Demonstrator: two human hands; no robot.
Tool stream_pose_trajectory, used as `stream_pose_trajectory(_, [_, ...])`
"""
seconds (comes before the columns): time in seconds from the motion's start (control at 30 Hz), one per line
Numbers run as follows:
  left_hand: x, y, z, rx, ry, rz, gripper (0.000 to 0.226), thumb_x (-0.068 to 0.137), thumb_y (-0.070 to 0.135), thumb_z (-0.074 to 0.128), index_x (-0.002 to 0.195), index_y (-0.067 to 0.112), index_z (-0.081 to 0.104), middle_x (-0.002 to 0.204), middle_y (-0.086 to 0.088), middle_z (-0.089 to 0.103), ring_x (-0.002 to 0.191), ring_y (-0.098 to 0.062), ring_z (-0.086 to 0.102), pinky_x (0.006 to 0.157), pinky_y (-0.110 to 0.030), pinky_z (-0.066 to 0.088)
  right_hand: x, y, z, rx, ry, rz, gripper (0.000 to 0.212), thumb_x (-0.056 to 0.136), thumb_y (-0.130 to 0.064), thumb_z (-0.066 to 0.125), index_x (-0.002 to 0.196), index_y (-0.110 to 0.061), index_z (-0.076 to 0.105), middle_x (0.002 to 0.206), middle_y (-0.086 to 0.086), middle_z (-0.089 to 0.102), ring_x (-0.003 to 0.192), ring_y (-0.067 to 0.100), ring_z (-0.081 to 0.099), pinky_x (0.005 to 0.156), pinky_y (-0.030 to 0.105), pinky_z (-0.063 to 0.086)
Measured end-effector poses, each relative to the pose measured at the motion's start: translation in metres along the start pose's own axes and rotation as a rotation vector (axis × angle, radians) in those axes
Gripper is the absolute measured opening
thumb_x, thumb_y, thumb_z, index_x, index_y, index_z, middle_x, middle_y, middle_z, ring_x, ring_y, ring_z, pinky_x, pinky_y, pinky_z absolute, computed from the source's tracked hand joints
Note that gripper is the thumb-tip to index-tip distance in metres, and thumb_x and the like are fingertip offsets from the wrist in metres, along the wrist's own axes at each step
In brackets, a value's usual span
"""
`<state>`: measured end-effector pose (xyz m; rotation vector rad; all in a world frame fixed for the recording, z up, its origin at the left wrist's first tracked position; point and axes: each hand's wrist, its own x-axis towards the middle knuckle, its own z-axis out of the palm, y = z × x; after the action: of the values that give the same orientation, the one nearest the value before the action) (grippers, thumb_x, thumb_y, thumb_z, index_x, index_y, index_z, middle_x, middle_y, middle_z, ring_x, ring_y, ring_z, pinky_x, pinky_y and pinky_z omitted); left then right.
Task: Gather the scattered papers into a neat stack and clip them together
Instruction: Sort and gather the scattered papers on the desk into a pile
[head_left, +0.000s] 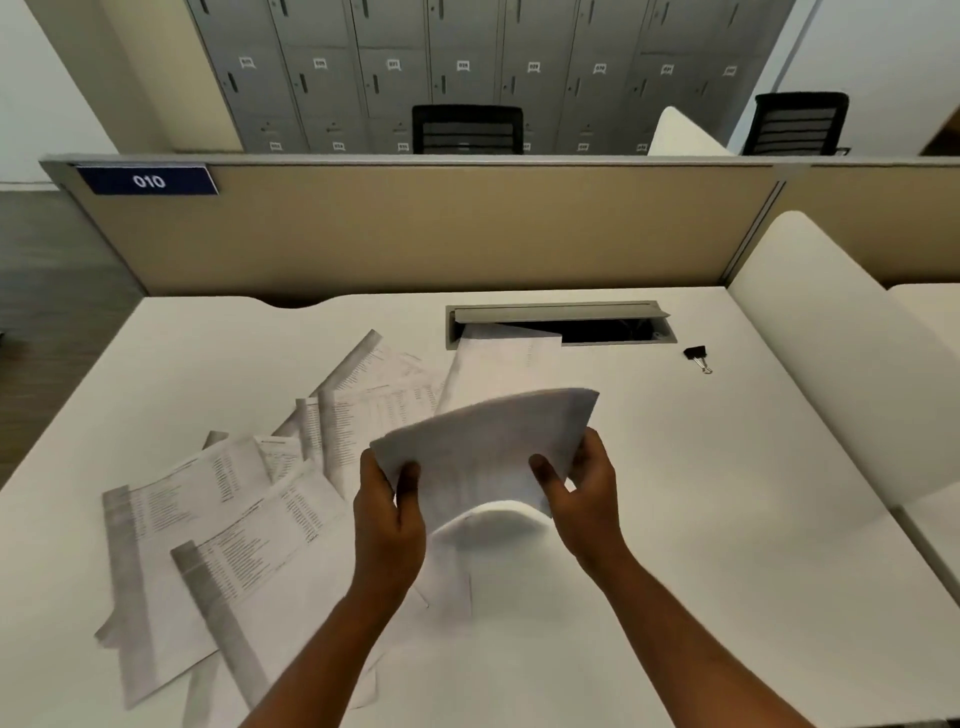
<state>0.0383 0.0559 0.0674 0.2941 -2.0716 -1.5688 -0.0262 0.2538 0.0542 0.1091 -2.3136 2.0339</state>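
Scattered papers (223, 525) on the desk (727, 519), left of held sheets (488, 447); binder clip (697, 357) far right, beside the cable tray (561, 322).

Held sheaf (485, 447): white sheets, lifted off the desk (727, 519), bowed, near edge sagging, blurred. Loose papers (234, 519): printed sheets with grey margins, fanned and overlapping flat on the desk, left of the sheaf. One sheet (498, 364) lies beyond the sheaf. Binder clip (697, 357): black, on the desk, well right of the papers.
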Motion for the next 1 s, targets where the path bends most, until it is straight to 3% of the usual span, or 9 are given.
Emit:
stream_pose_trajectory(0.07, [-0.004, -0.004, 0.006, 0.046, -0.036, -0.009, 0.020, 0.099, 0.028, 0.039, 0.117, 0.025, 0.045, 0.103, 0.030, 0.060, 0.098, 0.003, 0.059, 0.075, -0.007, 0.048, -0.002, 0.003, 0.002, -0.016, 0.044, 0.060, 0.046, 0.094, -0.013, 0.072, 0.137, -0.013, 0.055, 0.122, -0.004, 0.068, 0.112, 0.008, 0.065, 0.094, 0.027, 0.057])
stream_pose_trajectory(0.23, [-0.010, 0.000, 0.018, 0.004, -0.046, -0.037, 0.032, 0.098, 0.023, 0.039, 0.121, 0.044, 0.039, 0.110, 0.038, 0.053, 0.106, 0.007, 0.056, 0.082, -0.008, 0.049, -0.001, 0.003, 0.003, -0.035, 0.142, 0.051, 0.021, 0.098, -0.008, 0.065, 0.118, -0.004, 0.066, 0.100, -0.002, 0.072, 0.090, 0.002, 0.068, 0.082, 0.025, 0.054])
stream_pose_trajectory(0.37, [-0.015, -0.002, 0.022, 0.011, -0.066, -0.038, 0.035, 0.100, 0.024, 0.048, 0.124, 0.046, 0.036, 0.109, 0.046, 0.048, 0.109, 0.012, 0.053, 0.080, -0.005, 0.050, -0.007, 0.008, 0.000, -0.030, 0.040, 0.058, 0.033, 0.098, -0.009, 0.065, 0.128, -0.020, 0.057, 0.115, -0.010, 0.068, 0.107, 0.004, 0.066, 0.087, 0.015, 0.055])
stream_pose_trajectory(0.5, [-0.022, -0.004, 0.026, 0.030, -0.085, -0.065, 0.060, 0.102, 0.009, 0.046, 0.115, 0.067, 0.034, 0.101, 0.044, 0.052, 0.101, 0.011, 0.057, 0.069, -0.002, 0.047, -0.007, 0.013, 0.000, -0.030, 0.101, 0.086, 0.020, 0.099, -0.009, 0.062, 0.110, -0.026, 0.062, 0.095, -0.013, 0.070, 0.093, 0.007, 0.069, 0.074, 0.012, 0.054])
stream_pose_trajectory(0.57, [-0.025, -0.007, 0.030, 0.023, -0.058, -0.051, 0.056, 0.101, 0.015, 0.048, 0.118, 0.066, 0.033, 0.105, 0.042, 0.052, 0.102, 0.007, 0.058, 0.072, -0.003, 0.048, -0.004, 0.015, -0.003, -0.001, 0.161, 0.056, 0.015, 0.099, -0.010, 0.063, 0.111, -0.018, 0.066, 0.093, -0.011, 0.071, 0.088, 0.003, 0.069, 0.072, 0.011, 0.053])
stream_pose_trajectory(0.7, [-0.032, -0.021, 0.040, 0.037, -0.064, -0.137, 0.042, 0.100, 0.017, 0.053, 0.115, 0.054, 0.039, 0.103, 0.026, 0.057, 0.099, -0.007, 0.063, 0.070, -0.008, 0.052, -0.008, 0.024, -0.006, -0.030, 0.042, 0.164, 0.013, 0.099, -0.007, 0.061, 0.102, -0.019, 0.065, 0.091, -0.001, 0.070, 0.082, 0.003, 0.068, 0.070, 0.016, 0.054])
stream_pose_trajectory(0.87, [-0.030, -0.028, 0.049, 0.090, -0.053, -0.151, 0.047, 0.093, 0.018, 0.064, 0.124, 0.042, 0.037, 0.105, 0.032, 0.056, 0.100, 0.016, 0.057, 0.072, 0.002, 0.045, -0.004, 0.034, -0.015, -0.011, 0.093, 0.201, 0.015, 0.098, -0.008, 0.064, 0.097, -0.023, 0.065, 0.086, -0.005, 0.071, 0.082, 0.008, 0.070, 0.069, 0.015, 0.054])
stream_pose_trajectory(0.93, [-0.027, -0.028, 0.051, 0.110, -0.070, -0.173, 0.043, 0.095, 0.014, 0.062, 0.122, 0.037, 0.039, 0.104, 0.029, 0.056, 0.092, 0.010, 0.062, 0.068, 0.001, 0.045, -0.004, 0.041, -0.017, -0.020, 0.041, 0.290, 0.019, 0.096, -0.004, 0.064, 0.094, -0.023, 0.064, 0.089, -0.001, 0.071, 0.088, 0.017, 0.070, 0.072, 0.019, 0.054])
stream_pose_trajectory(1.0, [-0.019, -0.023, 0.048, 0.180, -0.110, -0.113, 0.040, 0.096, 0.011, 0.059, 0.115, 0.039, 0.038, 0.100, 0.029, 0.055, 0.085, 0.002, 0.063, 0.064, -0.004, 0.049, -0.002, 0.040, -0.022, -0.018, 0.036, 0.303, 0.026, 0.094, -0.006, 0.068, 0.106, -0.028, 0.060, 0.104, -0.003, 0.069, 0.105, 0.023, 0.068, 0.076, 0.017, 0.055])
